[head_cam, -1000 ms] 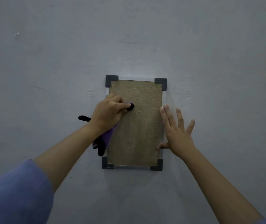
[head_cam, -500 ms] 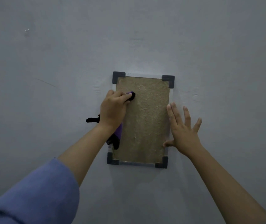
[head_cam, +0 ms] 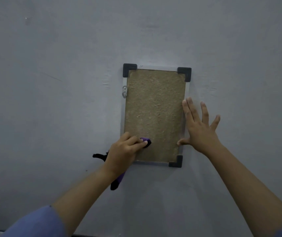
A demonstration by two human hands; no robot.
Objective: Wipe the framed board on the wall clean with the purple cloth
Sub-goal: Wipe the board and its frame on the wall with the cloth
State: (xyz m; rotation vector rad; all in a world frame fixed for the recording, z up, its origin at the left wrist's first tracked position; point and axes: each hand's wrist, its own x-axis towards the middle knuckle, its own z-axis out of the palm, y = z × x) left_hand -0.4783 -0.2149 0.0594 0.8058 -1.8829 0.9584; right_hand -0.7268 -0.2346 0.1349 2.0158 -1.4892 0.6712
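The framed board (head_cam: 155,106) hangs on the grey wall: a brown, rough panel in a thin silver frame with black corner caps. My left hand (head_cam: 123,153) presses the purple cloth (head_cam: 146,141) against the board's lower left corner, which it covers. Loose purple and black ends of the cloth hang out below and left of my wrist. My right hand (head_cam: 199,129) lies flat with fingers spread on the board's right edge, its thumb on the panel.
A small metal hanger tab (head_cam: 124,92) sits on the frame's left side near the top. The plain grey wall (head_cam: 59,82) surrounds the board. A dark strip runs along the bottom edge of the view.
My left hand has slid the cloth down the board's left side, from the upper part to the lower left corner. The hanger tab has come into sight. My right hand stays on the right edge.
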